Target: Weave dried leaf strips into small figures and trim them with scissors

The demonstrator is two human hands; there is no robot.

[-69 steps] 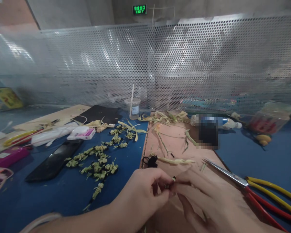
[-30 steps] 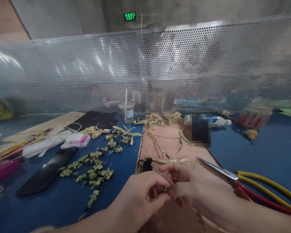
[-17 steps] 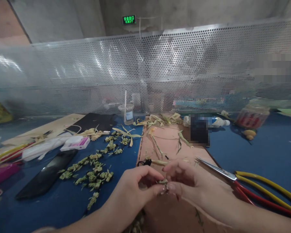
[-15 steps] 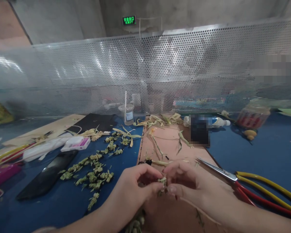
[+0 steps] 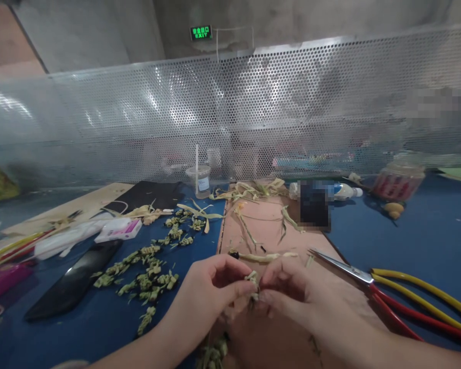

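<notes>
Low over a pinkish-brown board, my two hands meet with fingertips almost touching. Thumb and fingers of my left hand pinch a small pale-green knotted piece of plant strip. My right hand is closed too, its thumb and fingers on the piece's right side; the exact grip is partly hidden. Just beyond lies a pale stalk with a dark end. Similar green knotted pieces are spread on the blue table to the left, and another bunch sits below my left wrist.
Scissors with red and yellow handles lie at right. A black phone-like slab and a white-pink box are at left. Behind stand a plastic cup with straw, a bottle, a jar and a perforated metal screen.
Both hands have shifted slightly left and up. The knotted piece between them shows more now, and the pale stalk behind is less covered.
</notes>
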